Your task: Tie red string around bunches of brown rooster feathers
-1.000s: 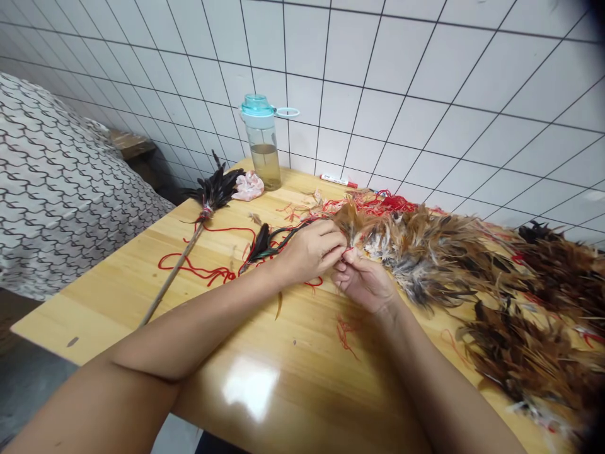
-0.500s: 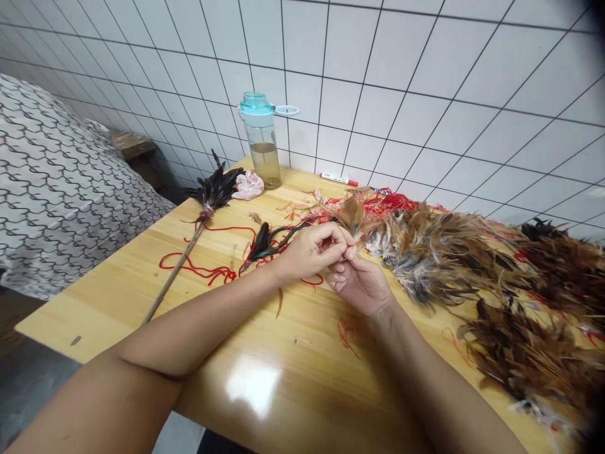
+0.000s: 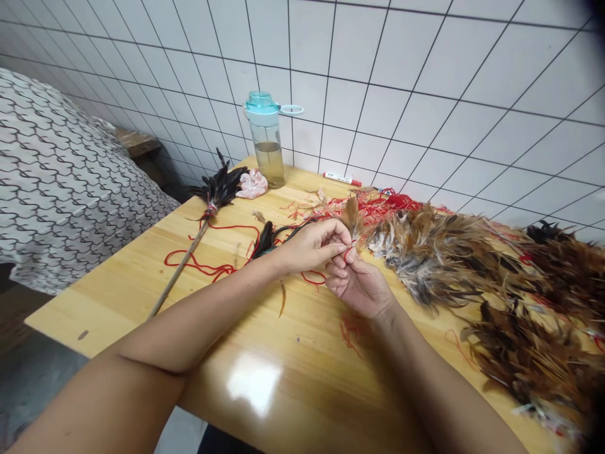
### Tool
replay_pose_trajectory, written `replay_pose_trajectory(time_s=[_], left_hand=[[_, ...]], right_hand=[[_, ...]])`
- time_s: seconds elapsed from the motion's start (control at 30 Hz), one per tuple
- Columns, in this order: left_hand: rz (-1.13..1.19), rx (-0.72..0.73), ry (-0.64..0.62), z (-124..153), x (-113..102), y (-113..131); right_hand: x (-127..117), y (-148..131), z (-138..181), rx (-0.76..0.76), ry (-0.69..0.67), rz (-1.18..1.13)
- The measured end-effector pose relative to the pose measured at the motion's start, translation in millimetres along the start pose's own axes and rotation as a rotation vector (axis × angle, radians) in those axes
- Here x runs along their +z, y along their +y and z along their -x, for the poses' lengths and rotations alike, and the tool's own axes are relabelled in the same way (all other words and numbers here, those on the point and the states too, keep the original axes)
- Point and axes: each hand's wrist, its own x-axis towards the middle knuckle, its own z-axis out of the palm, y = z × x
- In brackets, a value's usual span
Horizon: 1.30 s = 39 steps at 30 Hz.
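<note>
Red thread [image 3: 348, 251] now shows as a small curve at the fingertips, where half a second ago it is barely discernible. The brown tuft [image 3: 351, 213] stands more clearly apart from the feather pile [image 3: 435, 246]. The view shifts slightly; items on the table [image 3: 302, 384] keep their relative places.

State of hands: the left hand [image 3: 314, 246] holds the thread in a narrow pinch of thumb and forefinger. The right hand [image 3: 362, 287] meets it, thumb and forefinger also narrow on the thread, other fingers loosely curled. Whether the right fingertips also grip the base of the tuft cannot be told.

Location: thread and tuft are over the middle of the table, between the duster stick [image 3: 182, 271] and the dark feather bundle [image 3: 529, 353].

Step in hand: judged from the pinch and the curve, winding or knotting thread at the feather base. The next move appears to call for steady tension: keep the right pinch firm, draw the thread snug with the left, and avoid letting the quills slip
</note>
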Motion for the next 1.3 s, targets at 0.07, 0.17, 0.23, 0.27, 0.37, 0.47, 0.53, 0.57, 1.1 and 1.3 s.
replay_pose_trajectory(time_s=[0.07, 0.17, 0.23, 0.27, 0.37, 0.47, 0.53, 0.57, 1.1, 1.3], left_hand=[[-0.035, 0.026, -0.017, -0.3, -2.2, 0.6], [-0.21, 0.108, 0.0, -1.0, -4.9, 2.8], [-0.325, 0.155, -0.015, -1.1, -6.6, 5.3], [-0.371, 0.171, -0.029, -1.1, -7.5, 6.7], [-0.433, 0.194, -0.066, -1.2, -10.0, 10.4], [-0.394, 0.185, -0.092, -1.3, -11.5, 11.9], [-0.355, 0.172, -0.094, -1.4, -12.0, 11.8], [-0.34, 0.164, -0.097, -1.4, -12.1, 11.5], [-0.201, 0.056, -0.121, -6.0, -11.2, -0.5], [-0.182, 0.063, -0.209, -4.8, -14.6, 3.2]], right_hand=[[-1.1, -0.3, -0.1, 0.005, 0.007, 0.019], [-1.8, -0.8, -0.5, 0.018, 0.041, 0.05], [-1.8, -1.0, -0.9, 0.028, 0.063, 0.065], [-1.7, -1.1, -1.2, 0.032, 0.074, 0.068], [-1.9, -1.0, -1.7, 0.028, 0.096, 0.052], [-3.4, -0.7, -1.7, 0.015, 0.092, 0.023], [-5.3, -0.6, -1.5, 0.012, 0.079, 0.023], [-6.4, -0.6, -1.5, 0.011, 0.073, 0.028], [-24.4, -1.5, -6.3, -0.054, 0.09, 0.204], [-29.7, -0.1, -8.3, -0.073, 0.055, 0.232]])
